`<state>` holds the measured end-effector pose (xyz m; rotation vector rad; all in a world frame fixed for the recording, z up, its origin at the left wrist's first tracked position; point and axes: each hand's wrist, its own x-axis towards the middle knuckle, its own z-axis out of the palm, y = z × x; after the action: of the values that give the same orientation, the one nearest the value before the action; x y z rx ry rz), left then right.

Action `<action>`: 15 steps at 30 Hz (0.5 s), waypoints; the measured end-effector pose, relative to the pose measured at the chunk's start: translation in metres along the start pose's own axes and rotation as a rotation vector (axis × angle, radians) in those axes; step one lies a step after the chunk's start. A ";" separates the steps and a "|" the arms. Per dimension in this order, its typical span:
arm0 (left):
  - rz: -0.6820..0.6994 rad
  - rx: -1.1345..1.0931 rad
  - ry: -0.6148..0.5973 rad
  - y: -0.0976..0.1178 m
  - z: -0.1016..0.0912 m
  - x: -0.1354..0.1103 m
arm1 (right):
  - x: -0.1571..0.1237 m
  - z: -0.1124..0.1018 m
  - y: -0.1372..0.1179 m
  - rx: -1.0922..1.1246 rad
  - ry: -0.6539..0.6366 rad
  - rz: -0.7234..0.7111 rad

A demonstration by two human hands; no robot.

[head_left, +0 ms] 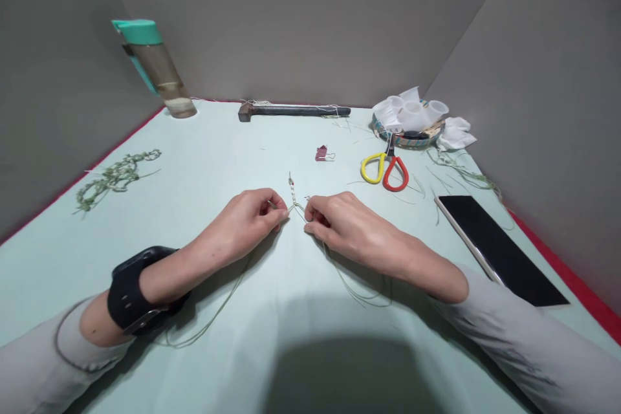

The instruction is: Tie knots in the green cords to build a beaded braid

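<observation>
Okay, left hand [237, 220] and right hand [349, 226] pinch the green cord [292, 195] close together, its braided end pointing 12 o'clock.

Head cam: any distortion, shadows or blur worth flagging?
Head view: wide-angle distortion splays the red table edge; a broad soft shadow lies on the pale green tabletop; no harsh glare; left hand and right hand look sharp.
</observation>
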<state>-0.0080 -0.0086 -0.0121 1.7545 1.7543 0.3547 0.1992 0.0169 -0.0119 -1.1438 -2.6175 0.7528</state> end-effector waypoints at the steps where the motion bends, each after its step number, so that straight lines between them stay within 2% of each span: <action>1: -0.001 -0.001 -0.009 0.000 0.000 -0.001 | 0.001 -0.001 0.000 0.014 -0.006 0.006; 9: 0.009 0.015 0.002 0.001 0.003 -0.003 | 0.009 -0.014 -0.006 0.193 -0.072 0.021; 15: 0.019 -0.034 0.014 -0.003 0.006 -0.002 | 0.019 -0.006 -0.007 0.352 0.028 0.029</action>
<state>-0.0075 -0.0117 -0.0181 1.7495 1.7325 0.4037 0.1839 0.0288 -0.0035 -1.0793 -2.3238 1.1375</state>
